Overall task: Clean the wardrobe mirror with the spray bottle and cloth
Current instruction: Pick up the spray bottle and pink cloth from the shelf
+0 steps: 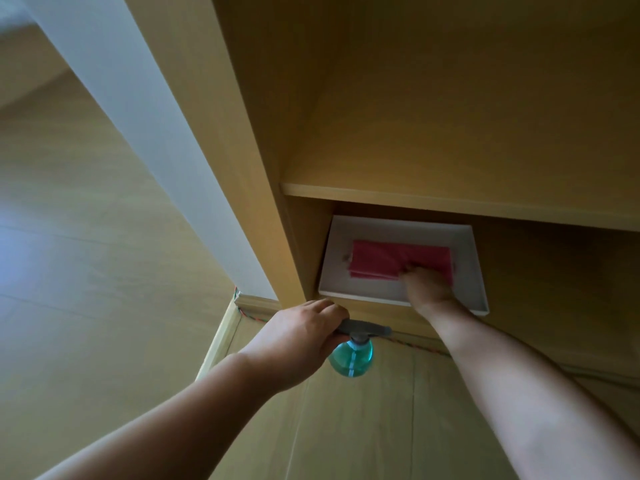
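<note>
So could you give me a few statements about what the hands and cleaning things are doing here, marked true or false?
1. The left hand holds the spray bottle. True.
2. The cloth is blue. False: it is pink-red.
3. The cloth lies in a white tray under a shelf. True.
4. The right hand hangs free in the air. False: it rests on the cloth.
5. The bottle's liquid is orange. False: it looks teal.
</note>
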